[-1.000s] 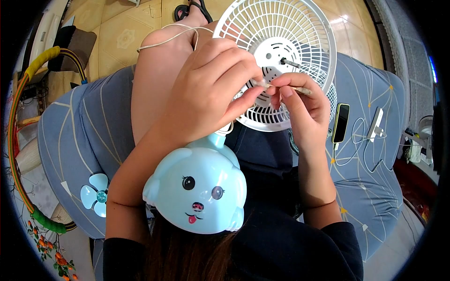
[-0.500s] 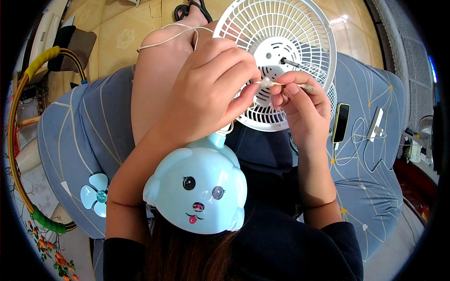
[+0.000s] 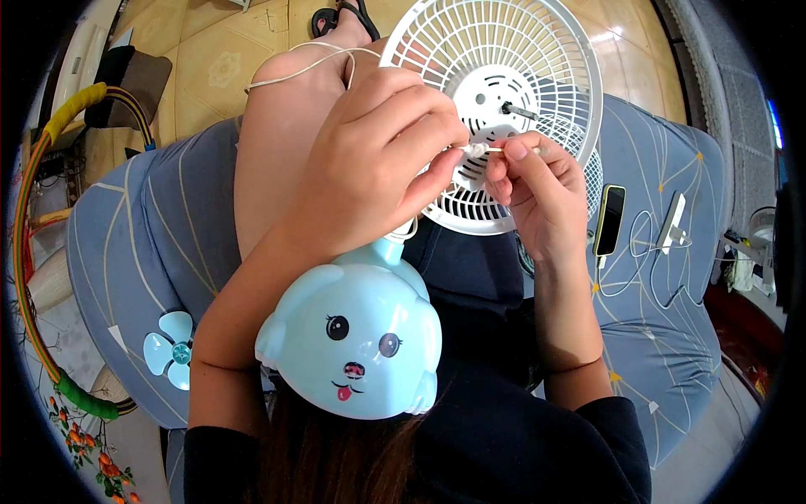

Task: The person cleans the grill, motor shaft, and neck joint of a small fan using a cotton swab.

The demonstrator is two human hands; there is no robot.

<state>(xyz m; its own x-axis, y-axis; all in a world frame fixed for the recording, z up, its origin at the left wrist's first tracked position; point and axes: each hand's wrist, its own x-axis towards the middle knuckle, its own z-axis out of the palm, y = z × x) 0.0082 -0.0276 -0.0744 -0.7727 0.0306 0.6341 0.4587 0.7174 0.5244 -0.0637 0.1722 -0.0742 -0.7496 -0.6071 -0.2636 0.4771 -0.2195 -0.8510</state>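
Note:
My left hand (image 3: 382,160) pinches one end of a thin white cord (image 3: 477,149) that looks knotted or wound between my hands. Thumb and fingers of my right hand (image 3: 541,181) grip its other end. Behind them, a white round fan grille (image 3: 579,50) with a metal shaft (image 3: 520,112) at its centre rests over the lap. Below my left hand is a glossy light-blue dog-faced fan part (image 3: 369,344). A white cable (image 3: 290,77) loops over the knee.
Pale-blue fan blades (image 3: 173,351) lie on the grey patterned couch (image 3: 126,244) at left. At right are a phone (image 3: 610,220), a white power strip (image 3: 674,223) and cords. A hoop (image 3: 25,218) stands at far left.
My right fingers have shifted slightly along the cord, with the thumb now nearer its end. The white knotted part between my hands shows more fully. My left hand has hardly moved.

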